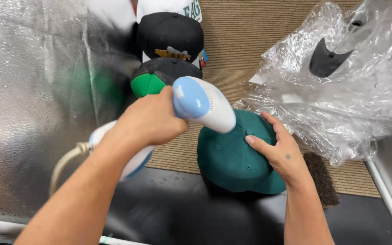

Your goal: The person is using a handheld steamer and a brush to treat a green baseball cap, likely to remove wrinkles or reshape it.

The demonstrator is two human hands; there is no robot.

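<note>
We look down on a dark mat (pixel 182 218) laid over ribbed tan carpet (pixel 241 36), with silvery foil sheeting (pixel 28 90) at the left. On the mat's far edge sits a dark green cap (pixel 232 159), smooth, with small eyelets. Our right hand (pixel 277 149) lies flat on its crown, fingers spread; our left hand (pixel 148 120) is wrapped tight around a white-and-blue handheld steamer (pixel 200 102), whose nozzle the cap hides. Stacked caps (pixel 169 45) beyond are partly cut off; crumpled clear plastic (pixel 341 81) blurs a black visor.
</note>
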